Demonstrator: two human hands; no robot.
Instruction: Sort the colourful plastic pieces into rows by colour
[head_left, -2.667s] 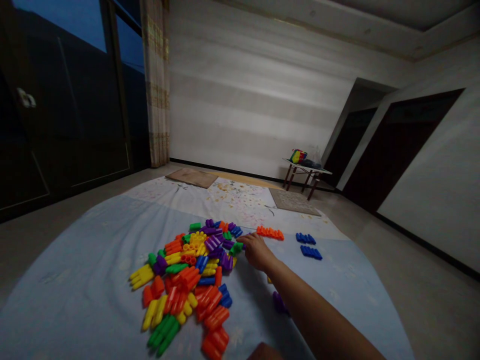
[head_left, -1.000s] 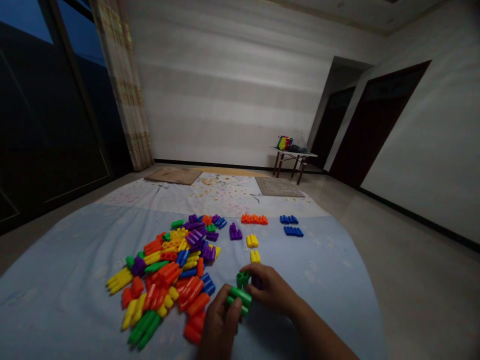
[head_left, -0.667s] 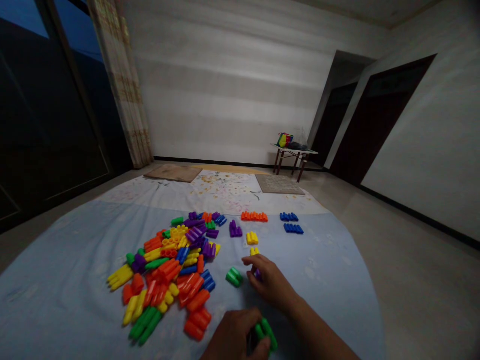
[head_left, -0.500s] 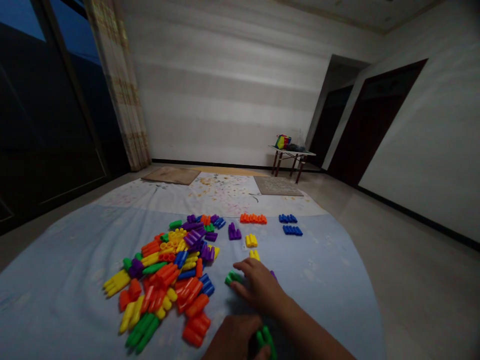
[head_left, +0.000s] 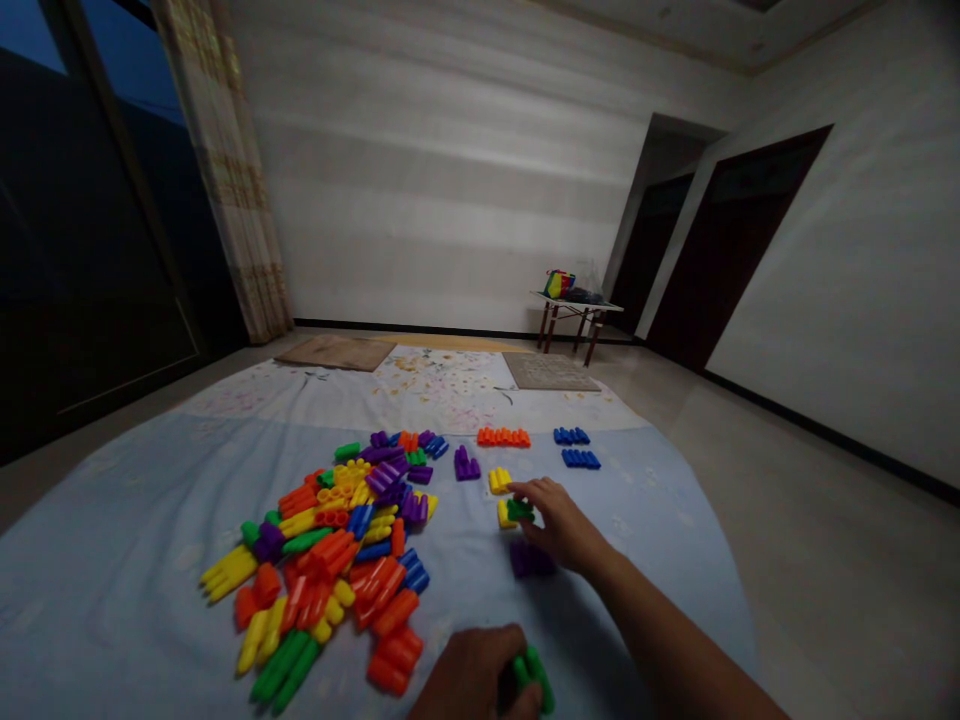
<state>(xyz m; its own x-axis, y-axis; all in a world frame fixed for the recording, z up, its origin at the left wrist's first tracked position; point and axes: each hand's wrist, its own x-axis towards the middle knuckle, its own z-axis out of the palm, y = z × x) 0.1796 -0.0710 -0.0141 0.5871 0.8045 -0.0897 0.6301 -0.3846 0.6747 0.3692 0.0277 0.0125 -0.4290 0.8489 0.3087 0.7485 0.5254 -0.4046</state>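
My right hand point(head_left: 559, 520) pinches a small green building block point(head_left: 520, 510) between thumb and fingers, held over a yellow block point(head_left: 504, 514). Just beyond lies another yellow block point(head_left: 499, 481). Below the right hand, a purple block point(head_left: 532, 560) rests on the cloth in shadow. At the bottom of the view, my left hand point(head_left: 476, 675) is closed on a second green building block point(head_left: 536, 680), partly hidden by the fingers. To the left spreads a heap of tube-shaped plastic blocks point(head_left: 330, 550) in orange, yellow, green, blue and purple.
Farther back lie a purple block point(head_left: 466, 464), an orange row point(head_left: 503, 438) and two blue rows point(head_left: 571, 436). A light blue cloth point(head_left: 645, 600) covers the round table. Two flat boards point(head_left: 551, 371) sit at its far edge. A small side table point(head_left: 577, 300) stands by the wall.
My right hand has moved away and to the right with its green block, from beside the heap to over the yellow block. The purple block beneath has come into view. My left hand is nearly still.
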